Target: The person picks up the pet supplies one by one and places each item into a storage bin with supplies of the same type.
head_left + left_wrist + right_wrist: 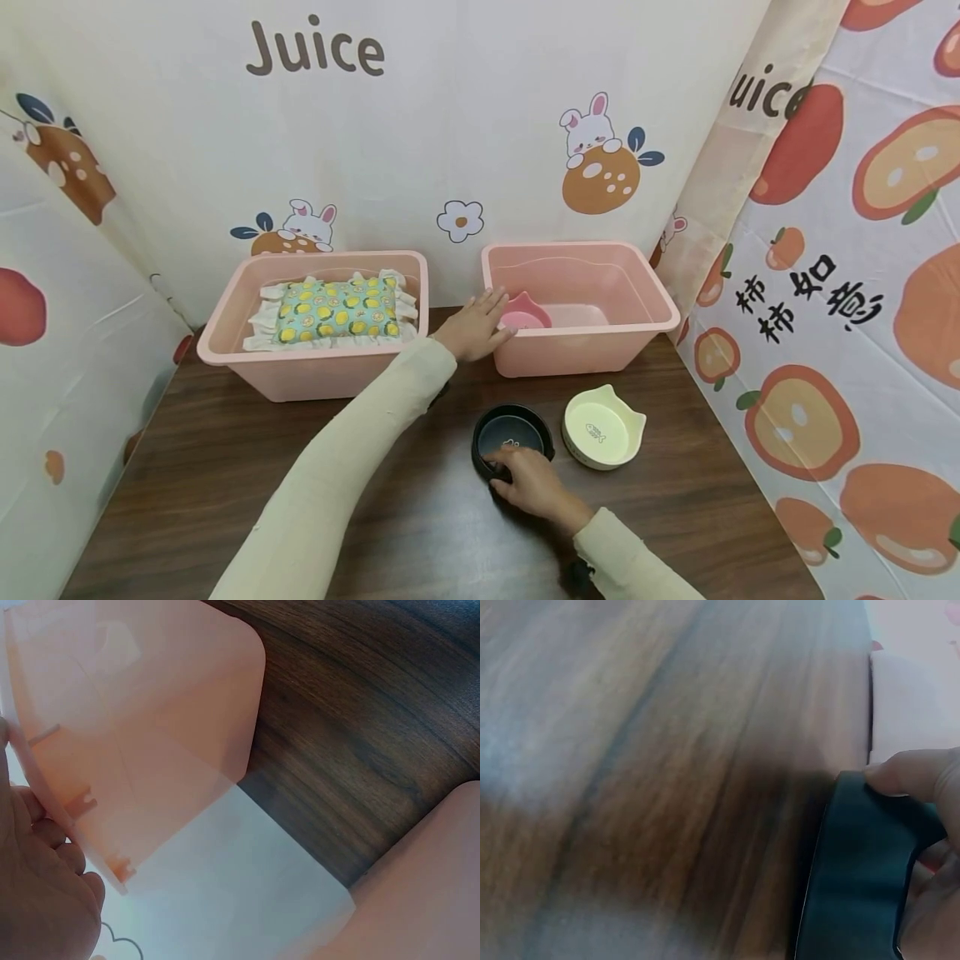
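My left hand (474, 323) lies across the left rim of the right-hand pink tub (577, 354), its fingers fairly straight in the head view. In the left wrist view the fingers (71, 859) touch that rim. Inside the tub sits a pink bowl with a pointed ear (525, 312). My right hand (534, 483) grips the near edge of a black pet bowl (512, 427), which has a pale print inside. The right wrist view shows the thumb (900, 776) on the bowl's dark wall (855, 877). Right of it stands a cream cat-eared bowl (602, 427) with a fish print.
Another pink tub (300, 379) stands at the left, holding a lemon-print cushion (337, 310) with white frills. Both tubs are near the back of the dark wooden table (405, 500). Printed cloth (465, 125) hangs behind and on both sides.
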Tool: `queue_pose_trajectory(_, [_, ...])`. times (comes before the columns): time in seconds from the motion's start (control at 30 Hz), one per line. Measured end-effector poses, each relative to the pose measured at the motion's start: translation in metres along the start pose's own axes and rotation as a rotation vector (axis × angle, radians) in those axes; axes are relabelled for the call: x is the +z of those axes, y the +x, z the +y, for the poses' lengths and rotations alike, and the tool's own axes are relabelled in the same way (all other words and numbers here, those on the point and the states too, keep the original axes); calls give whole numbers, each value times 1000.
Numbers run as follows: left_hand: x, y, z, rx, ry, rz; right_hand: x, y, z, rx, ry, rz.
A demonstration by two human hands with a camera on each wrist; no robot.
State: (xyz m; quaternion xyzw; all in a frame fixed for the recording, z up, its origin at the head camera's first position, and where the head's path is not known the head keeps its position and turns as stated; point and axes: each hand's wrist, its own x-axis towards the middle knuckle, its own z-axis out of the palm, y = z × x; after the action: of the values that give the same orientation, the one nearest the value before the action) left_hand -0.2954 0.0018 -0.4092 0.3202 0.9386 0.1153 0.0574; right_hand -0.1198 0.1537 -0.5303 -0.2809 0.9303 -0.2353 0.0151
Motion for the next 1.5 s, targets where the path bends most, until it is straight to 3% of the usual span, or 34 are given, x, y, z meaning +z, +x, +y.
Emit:
queue_pose_trajectory(0.23, [0,1,-2,6,6,-8,-15,2,-3,40,134,11])
queue_pose_trajectory(0.73, [0,-1,0,-4,7,-26,-58,-8,-3,2,247,42])
queue_pose_trajectory(1.1, [-2,-1,0,-2,4,-11,-106,-25,-11,-66,225,121])
queue_pose_trajectory(1.5, [-2,-2,0,9,-8,-10,-165,-35,-12,-219,116,319])
